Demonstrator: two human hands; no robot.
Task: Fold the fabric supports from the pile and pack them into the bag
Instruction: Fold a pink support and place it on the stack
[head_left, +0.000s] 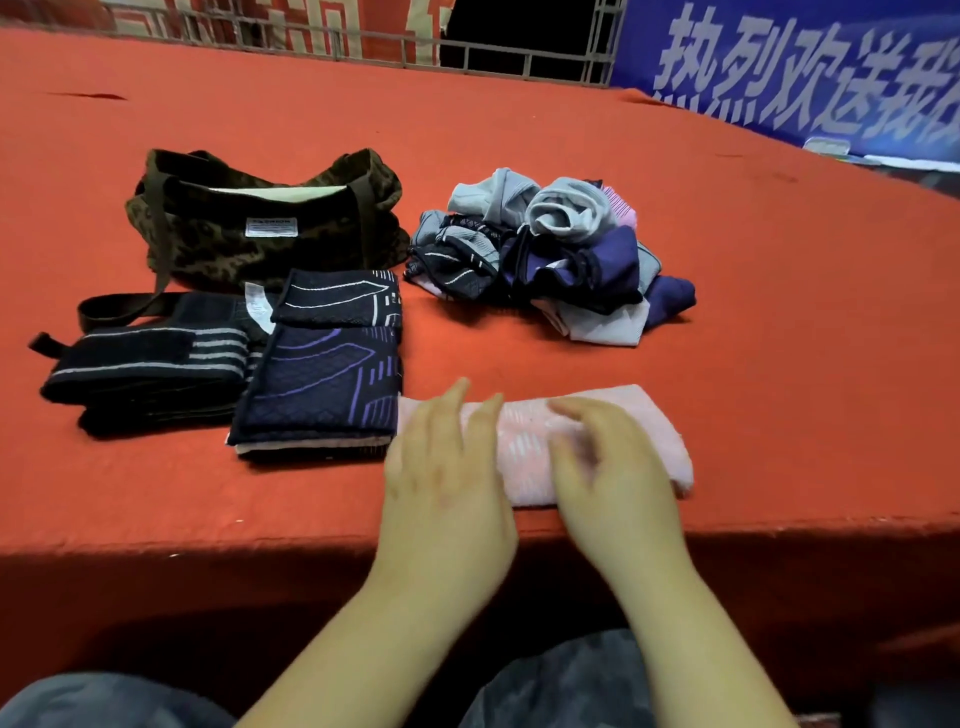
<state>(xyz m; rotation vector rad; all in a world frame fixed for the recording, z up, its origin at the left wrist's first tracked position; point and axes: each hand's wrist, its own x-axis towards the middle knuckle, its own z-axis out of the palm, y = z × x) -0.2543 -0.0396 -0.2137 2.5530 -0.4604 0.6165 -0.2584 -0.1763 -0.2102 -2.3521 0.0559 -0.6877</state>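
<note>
Both hands flat | pink support | long axis left-right

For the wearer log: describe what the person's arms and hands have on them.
Both forearms are bare up to the bottom edge of the picture: no sleeves show. The left hand and right hand wear no gloves, and no rings, watch or bracelet can be seen. The fingers are motion-blurred, so small details cannot be told.

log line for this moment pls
step: folding pink fabric support | left hand: flat on it | right hand: on it | camouflage fabric bag: open
</note>
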